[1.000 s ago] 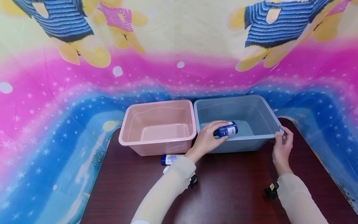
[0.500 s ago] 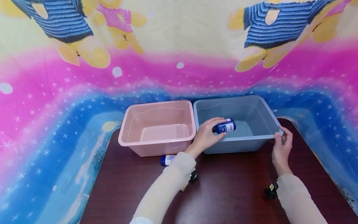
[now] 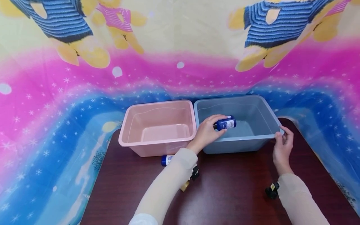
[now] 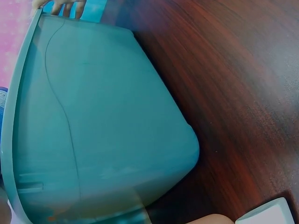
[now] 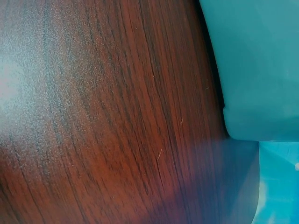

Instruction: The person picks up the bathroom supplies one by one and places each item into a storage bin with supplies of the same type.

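Note:
In the head view my left hand (image 3: 209,129) grips a small dark blue bottle (image 3: 226,123) with a white barcode label. The bottle lies on its side over the front rim of the grey-blue bin (image 3: 239,139), its base pointing right. A sliver of the bottle (image 4: 2,105) shows at the left edge of the left wrist view. My right hand (image 3: 283,150) holds the bin's front right corner, thumb at the rim. Its fingers (image 4: 67,7) appear at the top of the left wrist view. The right wrist view shows only the bin's lower corner (image 5: 261,93) and the table.
A pink bin (image 3: 157,143) stands left of the grey-blue one. Partly under my left forearm lie a blue-and-white container (image 3: 167,160) and a gold-coloured object (image 3: 184,186) on the dark wooden table (image 3: 230,187). A printed cloth (image 3: 180,78) hangs behind.
My left hand and the bottle have moved slightly up and left. The forearm covers more of the blue-and-white container, and the gold-coloured object has come into view. The right hand stays on the rim.

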Demonstrator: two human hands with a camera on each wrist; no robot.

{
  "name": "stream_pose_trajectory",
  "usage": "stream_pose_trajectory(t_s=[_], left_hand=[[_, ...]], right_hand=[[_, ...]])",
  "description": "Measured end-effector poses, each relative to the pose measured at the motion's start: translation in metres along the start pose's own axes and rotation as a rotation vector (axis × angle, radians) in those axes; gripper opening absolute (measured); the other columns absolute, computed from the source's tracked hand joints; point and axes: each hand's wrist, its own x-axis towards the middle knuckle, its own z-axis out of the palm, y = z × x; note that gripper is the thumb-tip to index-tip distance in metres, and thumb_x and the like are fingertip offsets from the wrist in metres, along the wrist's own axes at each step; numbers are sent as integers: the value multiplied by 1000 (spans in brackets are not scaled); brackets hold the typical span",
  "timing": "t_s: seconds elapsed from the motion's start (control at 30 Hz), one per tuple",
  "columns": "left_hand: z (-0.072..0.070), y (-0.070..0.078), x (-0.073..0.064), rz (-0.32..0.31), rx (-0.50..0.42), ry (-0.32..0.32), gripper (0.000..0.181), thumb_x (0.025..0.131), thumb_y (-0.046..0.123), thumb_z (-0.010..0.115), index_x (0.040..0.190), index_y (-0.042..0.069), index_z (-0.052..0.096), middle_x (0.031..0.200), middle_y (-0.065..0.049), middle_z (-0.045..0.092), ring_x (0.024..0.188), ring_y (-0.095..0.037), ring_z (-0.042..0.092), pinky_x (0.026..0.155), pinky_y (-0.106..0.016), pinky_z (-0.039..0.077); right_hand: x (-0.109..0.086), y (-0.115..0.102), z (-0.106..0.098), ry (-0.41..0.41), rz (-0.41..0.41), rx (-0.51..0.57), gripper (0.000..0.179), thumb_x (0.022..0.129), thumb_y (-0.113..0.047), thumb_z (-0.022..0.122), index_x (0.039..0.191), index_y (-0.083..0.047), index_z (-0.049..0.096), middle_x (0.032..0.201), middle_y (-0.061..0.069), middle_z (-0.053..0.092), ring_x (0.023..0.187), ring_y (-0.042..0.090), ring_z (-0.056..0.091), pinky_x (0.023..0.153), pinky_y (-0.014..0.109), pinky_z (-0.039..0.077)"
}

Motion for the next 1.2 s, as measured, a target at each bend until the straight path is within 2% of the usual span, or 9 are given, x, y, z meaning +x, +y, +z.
stream_pose_trajectory(t_s=[0.53, 0.77, 0.97, 1.2], left_hand=[[4, 3, 11, -82, -82, 0, 48, 81, 29, 72, 126, 33, 56, 129, 12, 50, 110, -7, 51, 79, -18, 48], [6, 1, 16, -91, -68, -4, 47, 82, 30, 71, 126, 32, 56, 128, 10, 51, 110, -9, 51, 80, -20, 48], [5, 0, 22, -106, -56, -2, 46, 81, 29, 72, 125, 32, 57, 127, 10, 52, 109, -9, 51, 81, -21, 48], [6, -1, 25, -135, -62, -30, 47, 82, 30, 71, 126, 33, 56, 128, 11, 52, 110, -10, 51, 82, -23, 48]], right_hand=[[1, 0, -1, 6, 4, -5, 33, 93, -4, 53, 126, -8, 50, 113, 10, 55, 96, 18, 51, 72, 23, 43], [0, -1, 0, 8, 4, -19, 33, 93, -4, 53, 126, -7, 50, 113, 11, 55, 97, 18, 52, 72, 23, 44], [0, -1, 1, 6, 6, 21, 33, 93, -4, 53, 126, -5, 50, 114, 12, 54, 98, 19, 51, 71, 21, 45], [0, 0, 2, 6, 0, 14, 33, 93, -4, 52, 126, -6, 50, 116, 12, 53, 100, 20, 51, 72, 21, 45]])
